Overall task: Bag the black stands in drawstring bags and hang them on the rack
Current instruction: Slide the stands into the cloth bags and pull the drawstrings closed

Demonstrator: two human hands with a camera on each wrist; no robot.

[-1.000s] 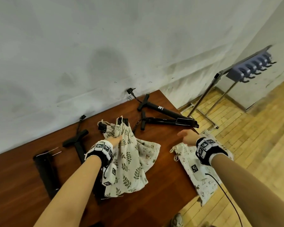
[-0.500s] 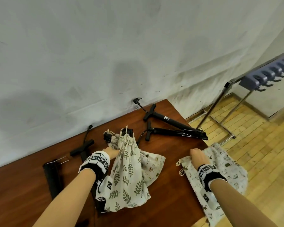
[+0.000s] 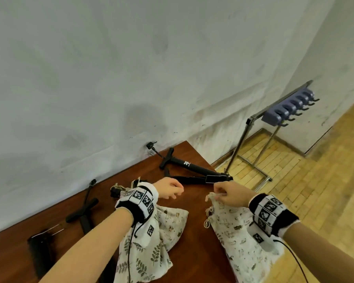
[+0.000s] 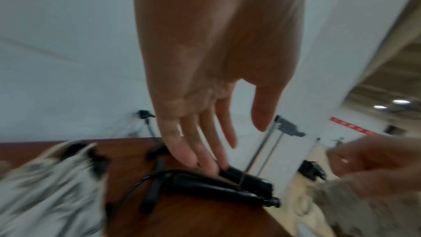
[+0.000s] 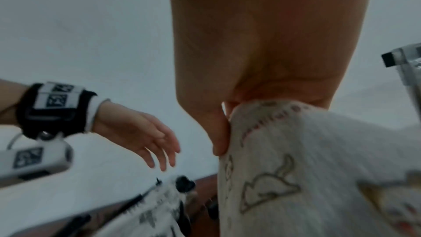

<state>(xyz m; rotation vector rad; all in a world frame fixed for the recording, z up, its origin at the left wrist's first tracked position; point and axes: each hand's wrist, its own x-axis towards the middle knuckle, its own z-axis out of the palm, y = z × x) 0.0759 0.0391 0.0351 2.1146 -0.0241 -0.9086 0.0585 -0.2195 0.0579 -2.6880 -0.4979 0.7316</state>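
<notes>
My right hand pinches the top hem of a white animal-print drawstring bag, which hangs past the table's right edge; the thumb presses the cloth in the right wrist view. My left hand hovers with relaxed, spread fingers and holds nothing. It is above two black stands that lie at the far right of the table, also seen in the left wrist view. A leaf-print bag lies under my left wrist, with black stand ends poking out of its mouth.
Another black T-shaped stand and a flat black piece lie on the brown table at the left. A metal rack with blue hooks stands on the wooden floor to the right, by the wall.
My left hand has let go of the leaf-print bag and moved right, towards the right hand. The right hand has raised the animal-print bag's hem. The head view has tilted up.
</notes>
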